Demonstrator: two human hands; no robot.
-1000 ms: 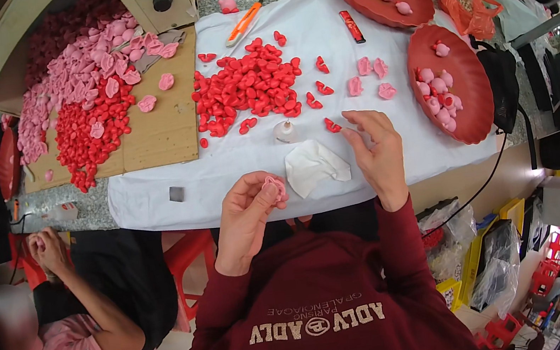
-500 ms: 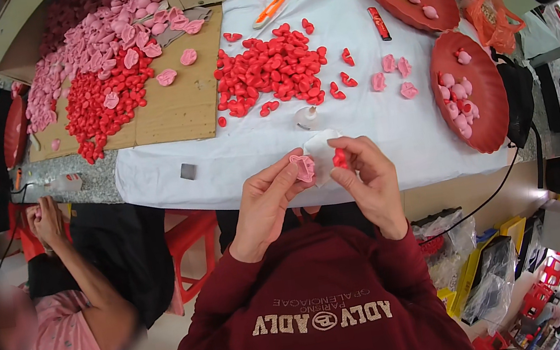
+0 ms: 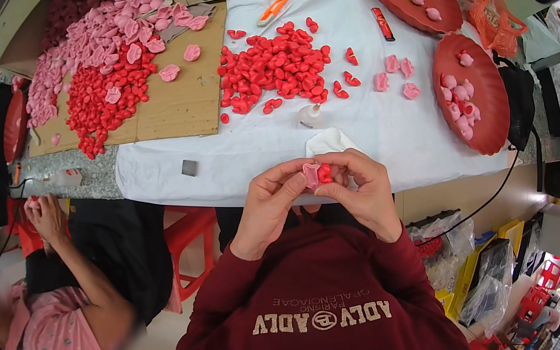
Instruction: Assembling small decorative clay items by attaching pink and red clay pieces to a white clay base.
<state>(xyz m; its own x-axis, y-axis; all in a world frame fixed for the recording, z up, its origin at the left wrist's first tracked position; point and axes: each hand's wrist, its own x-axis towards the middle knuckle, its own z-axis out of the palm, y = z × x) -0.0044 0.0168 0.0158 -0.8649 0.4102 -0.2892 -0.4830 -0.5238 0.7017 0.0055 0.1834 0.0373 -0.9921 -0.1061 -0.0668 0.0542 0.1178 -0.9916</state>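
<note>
Between thumb and fingers, my left hand (image 3: 268,205) pinches a pink hollow shell piece (image 3: 311,175), its open side showing. My right hand (image 3: 363,188) grips a small glossy red piece (image 3: 324,174) against the shell's right edge. Both hands meet over the front of the white cloth (image 3: 223,176). Just beyond them lie a folded white tissue (image 3: 327,142) and a small clear bottle (image 3: 310,116). A heap of red pieces (image 3: 274,68) is spread farther back on the cloth.
Pink shells (image 3: 91,51) pile up on cardboard (image 3: 175,114) at the left. Two red scalloped trays (image 3: 454,129) (image 3: 407,7) hold pink round pieces at the right. An orange cutter knife (image 3: 276,6) lies at the back. A co-worker's hand (image 3: 47,218) is at the far left.
My right hand has moved left, bringing the red piece up against the pink shell. The shell has shifted slightly right and down in my left hand.
</note>
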